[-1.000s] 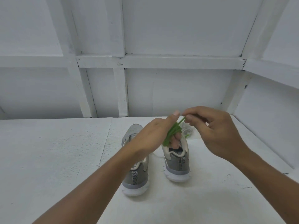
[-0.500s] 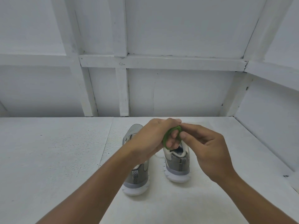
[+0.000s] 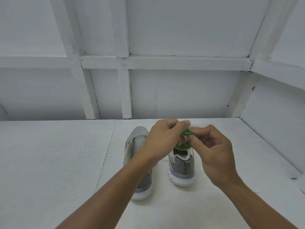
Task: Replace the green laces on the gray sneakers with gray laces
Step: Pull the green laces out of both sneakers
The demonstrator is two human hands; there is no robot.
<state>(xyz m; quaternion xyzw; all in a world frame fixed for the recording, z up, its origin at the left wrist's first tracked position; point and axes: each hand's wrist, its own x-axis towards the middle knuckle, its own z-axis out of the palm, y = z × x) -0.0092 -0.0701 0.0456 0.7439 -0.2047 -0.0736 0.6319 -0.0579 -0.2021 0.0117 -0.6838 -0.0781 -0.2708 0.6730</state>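
Head view: the green lace [image 3: 183,147] now coils round our left hand [image 3: 162,139]'s curled fingers. Our right hand [image 3: 214,149] pinches its end beside them, closer than a second ago. Bundling probably ends; the gray sneakers [image 3: 181,167] wait beneath.

Soft, even, cool light gave the white surface [image 3: 49,162] and the panelled wall [image 3: 181,30] a bluish-grey cast. Faint, diffuse shadows lay on the surface beside the sneakers [image 3: 181,169] near its middle. The fingertips of the left hand [image 3: 163,139] and right hand [image 3: 214,149] were motion-blurred around the green lace [image 3: 183,147]. The wall battens leaned and bowed toward the frame's edges.
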